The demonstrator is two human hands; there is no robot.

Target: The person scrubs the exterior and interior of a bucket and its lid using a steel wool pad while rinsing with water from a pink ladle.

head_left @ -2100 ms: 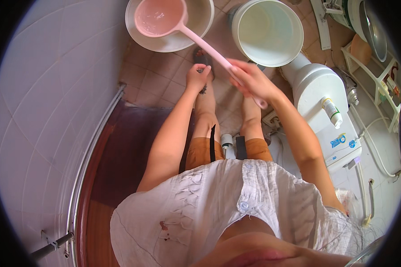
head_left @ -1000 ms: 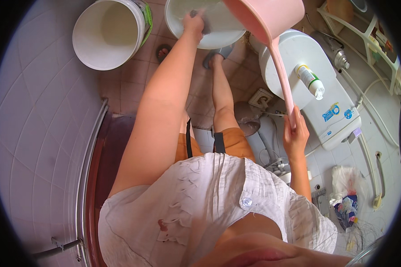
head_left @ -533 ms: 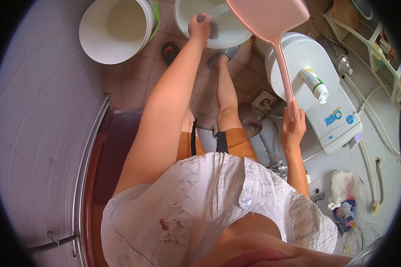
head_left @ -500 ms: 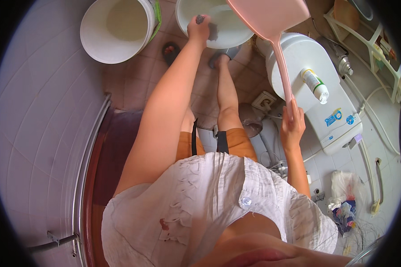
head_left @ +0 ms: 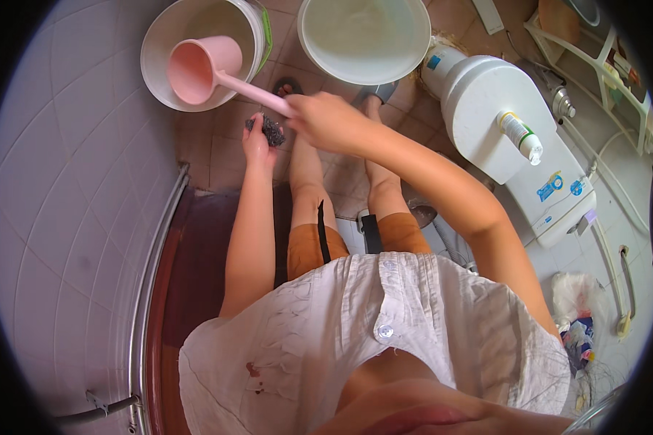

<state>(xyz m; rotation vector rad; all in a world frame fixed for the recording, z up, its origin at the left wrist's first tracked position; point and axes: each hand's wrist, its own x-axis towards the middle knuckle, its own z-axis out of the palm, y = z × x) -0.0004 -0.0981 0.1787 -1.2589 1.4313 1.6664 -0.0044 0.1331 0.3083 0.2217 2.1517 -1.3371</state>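
Our right hand (head_left: 323,122) was clamped round the handle of the pink dipper (head_left: 221,56), whose bowl hung tilted over the mouth of the white bucket (head_left: 152,69); we could not tell whether it touched the rim or held any water. Our left hand (head_left: 257,148) had its fingers curled on a dark scouring pad (head_left: 270,132), just beside that handle. The two hands looked near each other but apart.

With the grip so far from the bowl, a full dipper could twist in wet fingers and spill onto the tiled floor (head_left: 218,138), leaving our slippers (head_left: 286,83) liable to skid. A low swing could catch the bucket's rim, or bump the white basin (head_left: 319,61) and slop its cloudy-looking contents. A careless right elbow might knock the bottle (head_left: 521,138) lying on the toilet (head_left: 479,109).
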